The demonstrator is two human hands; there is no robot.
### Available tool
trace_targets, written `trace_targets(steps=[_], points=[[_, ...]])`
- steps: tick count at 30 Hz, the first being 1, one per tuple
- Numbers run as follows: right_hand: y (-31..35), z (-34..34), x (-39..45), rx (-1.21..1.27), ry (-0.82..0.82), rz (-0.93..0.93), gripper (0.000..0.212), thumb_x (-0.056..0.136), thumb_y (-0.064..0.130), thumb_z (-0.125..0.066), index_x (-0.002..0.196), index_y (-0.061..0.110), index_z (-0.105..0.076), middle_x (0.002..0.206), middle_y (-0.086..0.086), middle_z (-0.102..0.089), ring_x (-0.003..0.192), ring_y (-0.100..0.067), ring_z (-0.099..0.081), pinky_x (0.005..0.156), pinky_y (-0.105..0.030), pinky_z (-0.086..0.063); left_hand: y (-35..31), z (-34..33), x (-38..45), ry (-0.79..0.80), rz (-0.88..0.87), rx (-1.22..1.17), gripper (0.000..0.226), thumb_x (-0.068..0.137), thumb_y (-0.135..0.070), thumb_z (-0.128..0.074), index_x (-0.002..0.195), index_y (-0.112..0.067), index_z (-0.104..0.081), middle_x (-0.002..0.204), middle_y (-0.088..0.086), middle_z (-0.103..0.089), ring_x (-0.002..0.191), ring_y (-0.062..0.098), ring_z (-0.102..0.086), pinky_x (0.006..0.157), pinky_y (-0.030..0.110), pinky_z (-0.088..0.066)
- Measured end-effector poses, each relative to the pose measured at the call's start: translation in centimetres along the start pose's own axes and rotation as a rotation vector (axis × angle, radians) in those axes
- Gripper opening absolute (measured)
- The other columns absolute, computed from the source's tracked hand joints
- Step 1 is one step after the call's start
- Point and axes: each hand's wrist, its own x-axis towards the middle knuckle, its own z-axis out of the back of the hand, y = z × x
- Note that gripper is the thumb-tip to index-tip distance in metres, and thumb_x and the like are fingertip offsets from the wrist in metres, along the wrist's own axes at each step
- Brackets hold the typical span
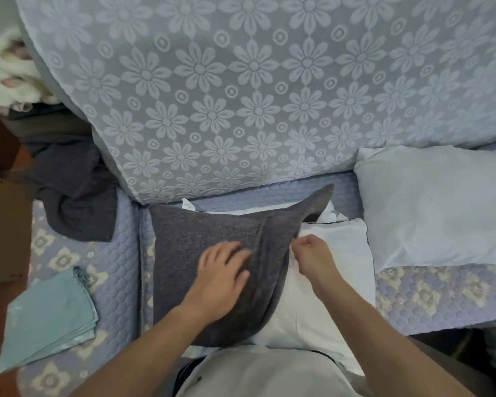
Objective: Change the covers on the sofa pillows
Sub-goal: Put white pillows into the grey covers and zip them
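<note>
A white pillow lies on the sofa seat in front of me, its left part inside a dark grey cover. My left hand rests on the grey cover with its fingers spread. At the cover's open edge, my right hand pinches the fabric against the bare white pillow. One corner of the cover sticks up toward the sofa back.
Folded teal covers lie on the seat at the left. A second dark grey cover is crumpled at the back left. A pale blue covered pillow leans at the right. The flowered sofa back rises behind.
</note>
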Motion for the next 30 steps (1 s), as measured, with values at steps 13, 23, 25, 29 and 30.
trace_targets(steps=[13,23,25,29,30], points=[[0.1,-3.1,1.3,0.193,0.109,-0.071,0.031,0.092,0.032,-0.064,0.116,0.013,-0.065,0.103,-0.006,-0.074,0.093,-0.023,-0.070,0.088,-0.043,-0.059,1.2,-0.4,-2.0,0.302,0.170,0.205,0.047,0.104,-0.054,-0.033,0.147,-0.037,-0.030,0.166,0.007,-0.006,0.154,0.033,0.004,0.123,0.061,-0.005],[-12.0,2.6,-7.1,-0.821,-0.045,0.488,0.029,0.096,0.031,-0.035,0.123,0.037,-0.044,0.092,-0.004,-0.067,0.080,-0.032,-0.066,0.065,-0.040,-0.048,0.9,-1.3,-4.2,0.406,0.354,0.029,0.069,0.097,-0.067,-0.035,0.153,-0.032,-0.015,0.157,0.005,-0.020,0.144,0.028,-0.034,0.120,0.057,-0.022],[-10.1,1.5,-5.3,-0.904,-0.026,0.508,0.030,0.099,0.027,-0.039,0.128,0.028,-0.047,0.091,-0.005,-0.064,0.079,-0.033,-0.063,0.064,-0.038,-0.042,0.4,-1.9,-3.9,0.413,0.379,0.031,0.074,0.095,-0.069,-0.040,0.154,-0.035,-0.015,0.158,0.010,-0.016,0.149,0.031,-0.023,0.121,0.059,-0.015],[-8.5,0.2,-4.5,-0.929,0.080,0.493,0.031,0.098,0.023,-0.042,0.129,0.020,-0.049,0.101,-0.009,-0.067,0.087,-0.036,-0.063,0.066,-0.036,-0.037,-0.1,-1.7,-2.4,0.191,0.288,0.147,0.031,0.099,-0.046,-0.054,0.126,-0.032,-0.054,0.132,0.008,-0.045,0.124,0.032,-0.041,0.107,0.053,-0.034],[-8.5,0.4,-4.4,-0.933,0.090,0.459,0.028,0.098,0.022,-0.042,0.124,0.017,-0.051,0.104,-0.010,-0.068,0.091,-0.037,-0.063,0.068,-0.036,-0.038,-0.2,-1.3,-2.3,0.114,0.216,0.161,0.018,0.097,-0.038,-0.059,0.112,-0.029,-0.061,0.119,0.006,-0.050,0.112,0.030,-0.047,0.099,0.050,-0.039]])
